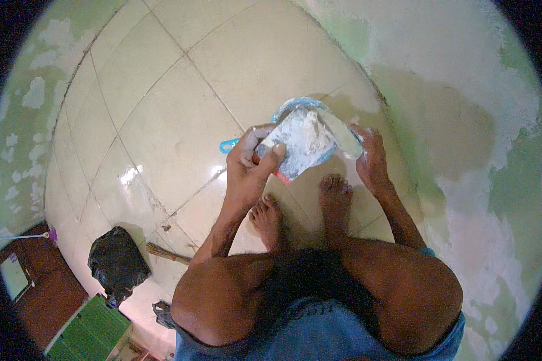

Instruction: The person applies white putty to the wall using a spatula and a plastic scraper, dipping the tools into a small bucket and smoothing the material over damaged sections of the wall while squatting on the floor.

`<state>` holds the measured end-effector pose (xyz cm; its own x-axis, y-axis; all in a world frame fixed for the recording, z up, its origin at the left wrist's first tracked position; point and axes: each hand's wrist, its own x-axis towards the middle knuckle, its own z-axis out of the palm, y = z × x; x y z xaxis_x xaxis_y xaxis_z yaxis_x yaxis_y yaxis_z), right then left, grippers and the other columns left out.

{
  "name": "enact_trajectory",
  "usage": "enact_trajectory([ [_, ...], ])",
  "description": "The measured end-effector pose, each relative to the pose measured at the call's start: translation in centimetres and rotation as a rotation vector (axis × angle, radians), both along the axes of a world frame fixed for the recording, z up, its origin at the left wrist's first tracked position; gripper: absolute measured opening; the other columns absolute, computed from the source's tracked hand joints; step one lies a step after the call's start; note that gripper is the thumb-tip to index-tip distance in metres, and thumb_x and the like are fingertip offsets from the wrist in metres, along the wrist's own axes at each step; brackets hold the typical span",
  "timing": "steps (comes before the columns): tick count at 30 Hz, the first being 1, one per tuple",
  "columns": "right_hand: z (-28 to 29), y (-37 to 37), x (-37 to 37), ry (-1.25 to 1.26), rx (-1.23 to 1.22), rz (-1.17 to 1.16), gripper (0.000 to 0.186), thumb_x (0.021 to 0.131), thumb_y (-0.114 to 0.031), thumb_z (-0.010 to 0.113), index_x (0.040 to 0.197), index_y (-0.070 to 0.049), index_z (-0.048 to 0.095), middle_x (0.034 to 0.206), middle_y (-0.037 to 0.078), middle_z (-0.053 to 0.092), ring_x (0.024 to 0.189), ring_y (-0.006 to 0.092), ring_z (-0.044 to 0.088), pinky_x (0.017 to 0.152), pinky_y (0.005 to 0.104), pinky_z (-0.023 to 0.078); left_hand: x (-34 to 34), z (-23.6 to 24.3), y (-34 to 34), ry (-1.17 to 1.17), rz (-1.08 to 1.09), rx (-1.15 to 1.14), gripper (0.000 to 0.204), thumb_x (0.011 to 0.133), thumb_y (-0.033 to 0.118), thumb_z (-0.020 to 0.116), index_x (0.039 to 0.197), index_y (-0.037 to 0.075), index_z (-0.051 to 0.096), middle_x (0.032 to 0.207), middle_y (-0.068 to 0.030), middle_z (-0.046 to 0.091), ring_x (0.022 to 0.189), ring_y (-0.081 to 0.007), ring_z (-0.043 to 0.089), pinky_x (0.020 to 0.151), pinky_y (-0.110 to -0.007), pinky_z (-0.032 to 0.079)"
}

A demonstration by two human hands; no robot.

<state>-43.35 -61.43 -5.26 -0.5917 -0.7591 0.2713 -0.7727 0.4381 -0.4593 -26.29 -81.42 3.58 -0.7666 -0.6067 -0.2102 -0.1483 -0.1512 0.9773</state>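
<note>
My left hand (256, 153) is closed on a flat putty spreader (292, 165) smeared with white and grey putty, thumb on top. A strip of red shows along the spreader's lower edge. A lump of white putty (315, 133) sits toward its far right side. Behind it shows the rim of a blue container (301, 102); a blue handle end with a hole (227, 146) sticks out left of my hand. Whether handle and container are one piece is hidden. My right hand (372, 157) pinches a pale, flat scraper (346, 139), held against the right side of the putty.
My bare feet (335, 195) are on cream floor tiles (162, 108). Patchy green walls with white filler (464, 120) rise at right and left. A black plastic bag (119, 265), a bundle of sticks (168, 253) and a green slatted thing (90, 331) are at lower left.
</note>
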Motion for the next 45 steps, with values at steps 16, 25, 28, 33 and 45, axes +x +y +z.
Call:
enact_trajectory([
  [16, 12.8, 0.2, -0.5, 0.344, 0.483, 0.173, 0.056, 0.078, -0.003, 0.054, 0.124, -0.035, 0.054, 0.097, 0.013, 0.055, 0.089, 0.0339, 0.054, 0.078, 0.0436, 0.044, 1.2, -1.8, -3.1, -0.073, -0.092, 0.155, 0.029, 0.080, 0.005, 0.062, 0.107, -0.007, 0.059, 0.090, -0.0080, 0.065, 0.077, -0.0114, 0.059, 0.069, -0.026, 0.049],
  [25, 15.8, -3.0, 0.3, 0.559, 0.503, 0.423, 0.053, 0.082, -0.008, 0.048, 0.129, -0.034, 0.050, 0.097, 0.014, 0.053, 0.094, 0.0301, 0.052, 0.076, 0.0418, 0.040, 1.3, -1.2, -4.3, -0.006, -0.199, 0.119, 0.033, 0.077, 0.006, 0.063, 0.108, -0.004, 0.060, 0.089, -0.0058, 0.066, 0.075, -0.0125, 0.061, 0.070, -0.026, 0.049],
  [28, 16.9, -3.7, 0.8, 0.586, 0.566, 0.452, 0.053, 0.083, -0.011, 0.047, 0.133, -0.031, 0.045, 0.102, 0.016, 0.053, 0.098, 0.0297, 0.051, 0.077, 0.0416, 0.039, 1.6, -1.8, -3.8, 0.040, -0.137, 0.154, 0.031, 0.080, 0.004, 0.062, 0.109, -0.006, 0.058, 0.094, -0.0076, 0.064, 0.082, -0.0114, 0.059, 0.072, -0.025, 0.048],
  [33, 17.4, -4.1, 1.2, 0.692, 0.629, 0.467, 0.054, 0.085, -0.012, 0.046, 0.136, -0.027, 0.040, 0.107, 0.016, 0.053, 0.099, 0.0290, 0.050, 0.078, 0.0436, 0.038, 1.4, -2.1, -3.1, 0.021, -0.114, 0.111, 0.030, 0.082, 0.004, 0.061, 0.110, -0.004, 0.059, 0.093, -0.0053, 0.063, 0.080, -0.0094, 0.057, 0.070, -0.024, 0.047],
  [45, 16.2, -4.0, 0.3, 0.811, 0.724, 0.472, 0.052, 0.084, -0.013, 0.047, 0.134, -0.025, 0.043, 0.108, 0.015, 0.053, 0.100, 0.0282, 0.050, 0.078, 0.0451, 0.040, 2.8, -2.2, -3.3, 0.054, -0.050, 0.064, 0.029, 0.082, 0.005, 0.060, 0.109, -0.003, 0.059, 0.091, -0.0038, 0.062, 0.076, -0.0075, 0.054, 0.066, -0.022, 0.045],
])
